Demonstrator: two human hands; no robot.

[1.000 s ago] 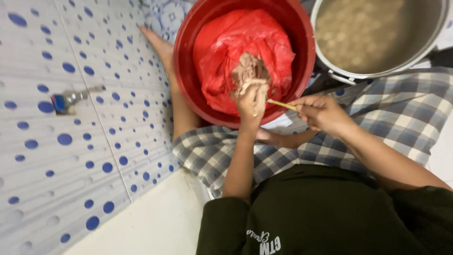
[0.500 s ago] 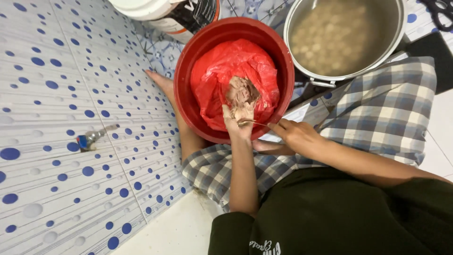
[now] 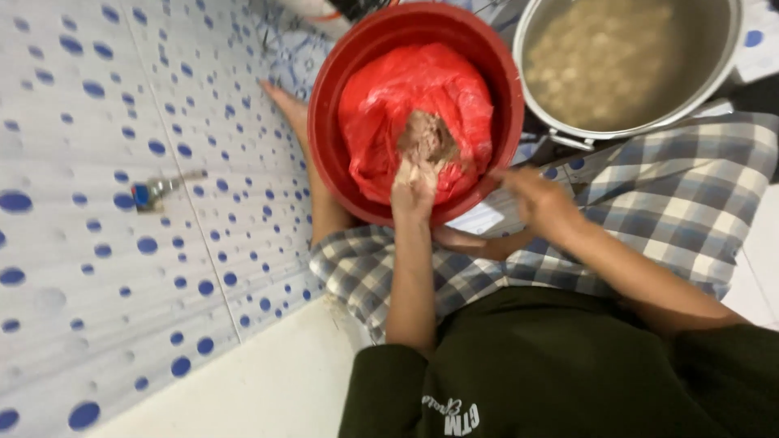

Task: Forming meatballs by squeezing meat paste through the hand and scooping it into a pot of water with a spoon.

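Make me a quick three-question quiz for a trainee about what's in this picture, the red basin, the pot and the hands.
1. True or false: the red bag lies inside the red basin.
2. Which hand reaches into the basin and touches the brownish lump?
A. left hand
B. right hand
C. neither
3. Fill in: the metal pot of pale round pieces in liquid stands to the ___ of the basin in the picture.

Key
1. True.
2. A; the right hand is blurred beside the rim, so its grip cannot be judged.
3. right
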